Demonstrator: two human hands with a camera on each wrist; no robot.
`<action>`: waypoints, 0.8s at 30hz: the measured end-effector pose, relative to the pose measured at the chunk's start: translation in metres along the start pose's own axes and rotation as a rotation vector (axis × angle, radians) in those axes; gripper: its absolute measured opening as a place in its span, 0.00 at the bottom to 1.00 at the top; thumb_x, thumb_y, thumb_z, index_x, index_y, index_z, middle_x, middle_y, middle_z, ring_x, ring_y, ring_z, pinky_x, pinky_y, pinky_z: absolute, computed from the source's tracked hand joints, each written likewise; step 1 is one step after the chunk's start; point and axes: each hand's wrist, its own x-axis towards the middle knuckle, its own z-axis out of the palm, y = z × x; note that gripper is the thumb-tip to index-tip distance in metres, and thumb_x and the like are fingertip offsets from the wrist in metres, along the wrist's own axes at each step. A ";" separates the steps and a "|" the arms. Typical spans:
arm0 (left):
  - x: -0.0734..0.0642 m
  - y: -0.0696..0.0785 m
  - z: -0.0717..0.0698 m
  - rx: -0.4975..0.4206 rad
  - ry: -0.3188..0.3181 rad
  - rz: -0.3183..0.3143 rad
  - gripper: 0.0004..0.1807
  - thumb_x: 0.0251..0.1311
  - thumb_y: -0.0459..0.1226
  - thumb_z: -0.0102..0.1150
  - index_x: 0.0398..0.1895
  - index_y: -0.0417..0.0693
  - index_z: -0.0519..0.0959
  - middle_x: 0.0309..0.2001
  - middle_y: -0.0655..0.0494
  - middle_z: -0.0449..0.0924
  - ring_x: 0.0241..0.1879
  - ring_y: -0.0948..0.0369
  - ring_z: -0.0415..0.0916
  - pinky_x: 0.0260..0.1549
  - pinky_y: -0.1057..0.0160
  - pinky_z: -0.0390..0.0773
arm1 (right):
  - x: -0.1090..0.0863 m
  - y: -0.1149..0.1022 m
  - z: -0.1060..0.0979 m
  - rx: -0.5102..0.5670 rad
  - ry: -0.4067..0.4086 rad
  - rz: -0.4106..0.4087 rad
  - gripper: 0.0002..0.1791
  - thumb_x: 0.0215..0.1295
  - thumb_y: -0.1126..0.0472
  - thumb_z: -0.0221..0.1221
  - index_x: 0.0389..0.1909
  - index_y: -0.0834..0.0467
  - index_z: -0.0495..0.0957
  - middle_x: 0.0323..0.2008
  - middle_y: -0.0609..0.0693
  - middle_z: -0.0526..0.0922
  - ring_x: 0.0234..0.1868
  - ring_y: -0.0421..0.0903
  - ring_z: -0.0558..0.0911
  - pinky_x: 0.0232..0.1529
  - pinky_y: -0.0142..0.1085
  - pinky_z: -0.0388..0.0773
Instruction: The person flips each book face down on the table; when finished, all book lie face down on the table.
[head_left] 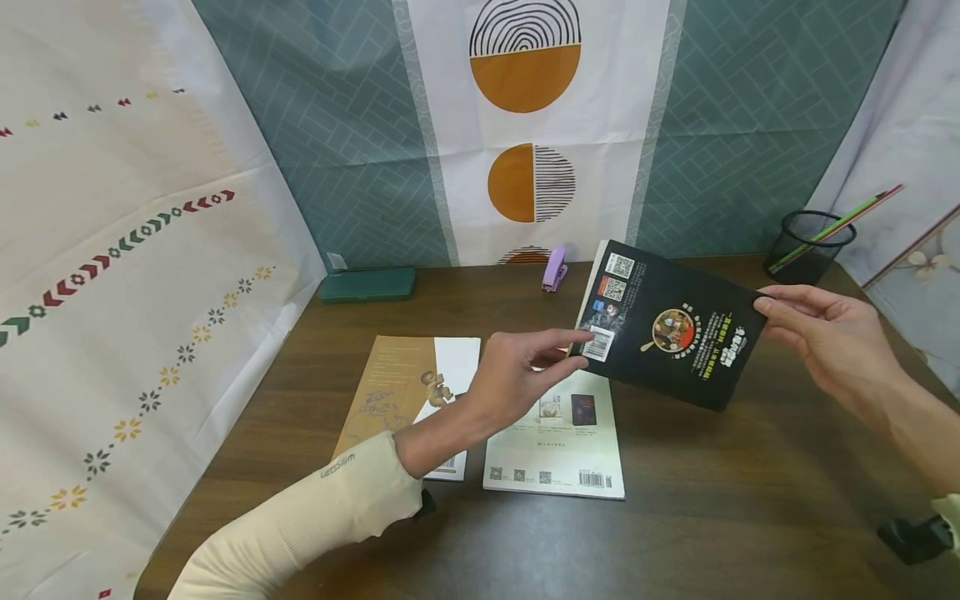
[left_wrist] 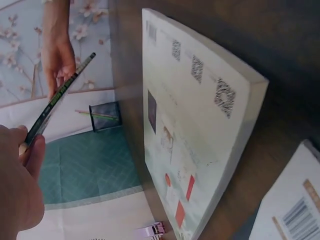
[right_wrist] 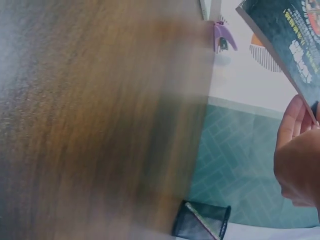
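A thin black book [head_left: 660,333] with a barcode, QR codes and a round picture is held tilted above the table. My left hand [head_left: 517,375] pinches its left edge near the barcode, and my right hand [head_left: 832,333] grips the opposite end with the thumb on top. The left wrist view catches the book [left_wrist: 55,100] nearly edge-on between both hands. Below and left of it, a pale green book [head_left: 555,450] lies flat on the table. Beside that rests a brown and white book [head_left: 397,383], partly hidden by my left forearm.
At the back of the wooden table [head_left: 712,517] stand a purple stapler [head_left: 555,268] and a black mesh pen holder [head_left: 808,246] with pencils. A green case [head_left: 367,285] lies at the back left. Patterned cloths [head_left: 360,125] hang around the table.
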 end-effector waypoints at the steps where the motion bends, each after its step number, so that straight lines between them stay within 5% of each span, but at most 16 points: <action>1: -0.001 0.000 0.000 0.008 -0.016 -0.009 0.19 0.64 0.31 0.75 0.58 0.44 0.88 0.47 0.51 0.92 0.40 0.68 0.89 0.43 0.71 0.84 | 0.000 -0.001 0.000 -0.008 0.003 0.007 0.10 0.71 0.72 0.65 0.45 0.57 0.92 0.44 0.43 0.90 0.39 0.39 0.89 0.40 0.30 0.85; 11: -0.011 -0.004 -0.002 0.160 -0.224 -0.030 0.28 0.64 0.37 0.77 0.67 0.49 0.83 0.54 0.53 0.89 0.46 0.65 0.89 0.48 0.74 0.81 | 0.006 -0.005 -0.002 -0.134 -0.027 0.076 0.11 0.71 0.67 0.68 0.47 0.50 0.93 0.44 0.37 0.90 0.42 0.35 0.88 0.41 0.26 0.84; 16: -0.015 -0.006 0.000 0.302 -0.293 0.083 0.26 0.66 0.42 0.75 0.67 0.50 0.84 0.49 0.55 0.91 0.39 0.65 0.89 0.31 0.75 0.74 | 0.009 -0.004 -0.003 -0.183 -0.040 0.097 0.10 0.72 0.63 0.68 0.47 0.47 0.93 0.43 0.34 0.89 0.41 0.33 0.88 0.40 0.26 0.84; 24: -0.024 -0.005 0.012 0.461 -0.275 0.310 0.24 0.65 0.47 0.76 0.62 0.50 0.87 0.44 0.59 0.92 0.36 0.65 0.90 0.20 0.76 0.60 | 0.012 -0.004 -0.001 -0.174 -0.079 0.128 0.10 0.71 0.67 0.68 0.45 0.50 0.93 0.42 0.37 0.91 0.39 0.36 0.89 0.38 0.27 0.85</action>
